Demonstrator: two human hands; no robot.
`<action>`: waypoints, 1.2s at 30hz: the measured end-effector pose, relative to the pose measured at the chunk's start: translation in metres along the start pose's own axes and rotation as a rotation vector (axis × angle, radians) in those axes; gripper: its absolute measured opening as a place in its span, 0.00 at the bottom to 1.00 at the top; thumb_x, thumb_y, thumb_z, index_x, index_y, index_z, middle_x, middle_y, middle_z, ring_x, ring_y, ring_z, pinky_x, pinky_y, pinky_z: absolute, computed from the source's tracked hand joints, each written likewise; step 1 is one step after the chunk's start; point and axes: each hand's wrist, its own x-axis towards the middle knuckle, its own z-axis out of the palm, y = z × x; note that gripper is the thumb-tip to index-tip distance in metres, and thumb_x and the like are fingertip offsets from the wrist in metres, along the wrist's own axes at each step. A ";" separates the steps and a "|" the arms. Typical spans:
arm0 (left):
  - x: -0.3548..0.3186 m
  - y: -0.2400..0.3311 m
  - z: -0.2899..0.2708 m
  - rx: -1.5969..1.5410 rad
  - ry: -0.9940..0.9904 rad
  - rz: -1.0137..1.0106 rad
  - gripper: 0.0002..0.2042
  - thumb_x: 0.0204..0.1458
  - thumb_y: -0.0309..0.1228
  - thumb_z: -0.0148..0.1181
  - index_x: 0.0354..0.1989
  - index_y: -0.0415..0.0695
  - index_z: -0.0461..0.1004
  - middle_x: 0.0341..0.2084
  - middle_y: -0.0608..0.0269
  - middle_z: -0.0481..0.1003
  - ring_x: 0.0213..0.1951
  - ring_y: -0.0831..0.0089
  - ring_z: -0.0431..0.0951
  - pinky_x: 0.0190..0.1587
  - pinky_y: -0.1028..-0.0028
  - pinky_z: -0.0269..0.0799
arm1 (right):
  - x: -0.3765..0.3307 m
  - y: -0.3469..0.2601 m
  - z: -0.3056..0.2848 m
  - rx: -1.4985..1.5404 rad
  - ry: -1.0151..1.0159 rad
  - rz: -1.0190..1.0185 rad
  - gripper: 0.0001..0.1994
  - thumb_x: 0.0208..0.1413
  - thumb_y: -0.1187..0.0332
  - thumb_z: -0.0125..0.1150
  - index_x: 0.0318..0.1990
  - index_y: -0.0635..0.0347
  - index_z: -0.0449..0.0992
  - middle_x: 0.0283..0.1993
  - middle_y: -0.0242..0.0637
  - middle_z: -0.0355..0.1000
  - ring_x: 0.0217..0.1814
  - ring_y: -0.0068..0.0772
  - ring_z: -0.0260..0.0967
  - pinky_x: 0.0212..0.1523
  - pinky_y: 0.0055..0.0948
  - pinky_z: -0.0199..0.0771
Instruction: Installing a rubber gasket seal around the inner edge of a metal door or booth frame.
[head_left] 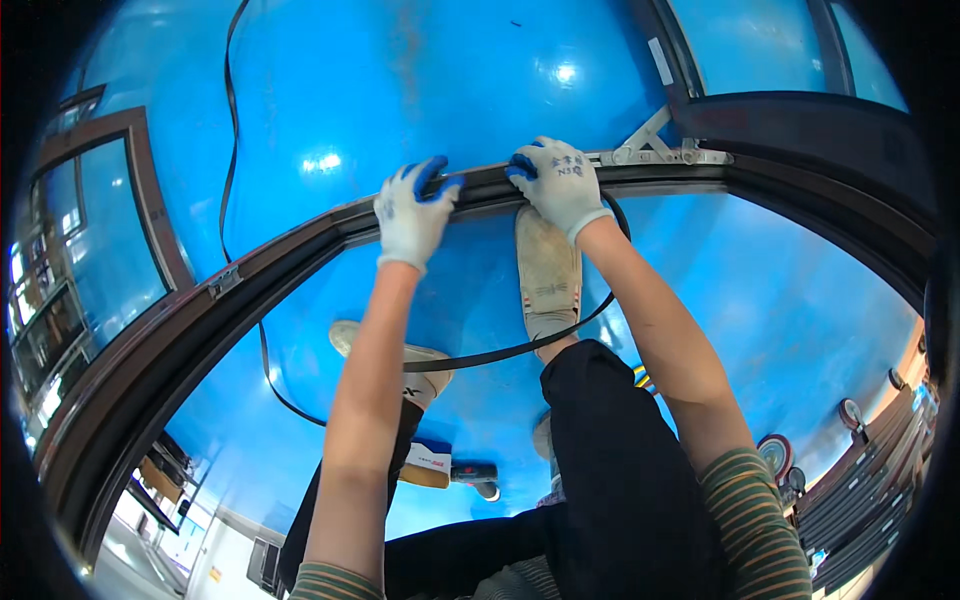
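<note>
A dark brown window frame (300,240) spans the view in front of me, its rail bent by the lens. My left hand (410,215), in a white knit glove with blue palm coating, rests on that rail, thumb and fingers apart. To its right, my right hand (562,185) wears the same kind of glove. Its fingers curl down at the rail where a black rubber strip (490,355) comes out beneath the hand. The strip loops down past my knee and across my shins. What lies under the right fingertips is hidden.
A metal hinge arm (655,145) joins an opened sash (800,130) at the right. More strip (232,130) trails over the blue floor at the left. Another framed pane (110,215) stands there. Behind my legs lies a power tool (475,472); dark bars (870,490) are stacked lower right.
</note>
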 end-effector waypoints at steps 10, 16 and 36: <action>0.079 0.005 -0.039 0.085 -0.628 -0.149 0.19 0.46 0.49 0.70 0.39 0.50 0.82 0.46 0.64 0.79 0.49 0.61 0.76 0.55 0.66 0.67 | -0.001 -0.004 -0.002 -0.016 0.017 -0.009 0.08 0.54 0.62 0.65 0.39 0.52 0.83 0.41 0.34 0.75 0.44 0.41 0.73 0.48 0.37 0.72; 0.065 -0.004 -0.030 0.241 -0.425 -0.025 0.18 0.49 0.51 0.68 0.39 0.50 0.81 0.42 0.65 0.80 0.44 0.63 0.79 0.49 0.66 0.71 | -0.001 -0.008 -0.003 -0.014 0.033 -0.008 0.08 0.55 0.61 0.65 0.39 0.51 0.83 0.41 0.34 0.76 0.44 0.40 0.73 0.49 0.37 0.71; 0.024 -0.007 -0.009 0.106 -0.022 0.052 0.20 0.43 0.55 0.70 0.42 0.60 0.85 0.44 0.61 0.78 0.45 0.56 0.74 0.51 0.61 0.69 | -0.004 -0.005 0.008 -0.035 0.091 -0.063 0.11 0.54 0.61 0.65 0.42 0.52 0.82 0.43 0.34 0.75 0.45 0.41 0.73 0.48 0.37 0.72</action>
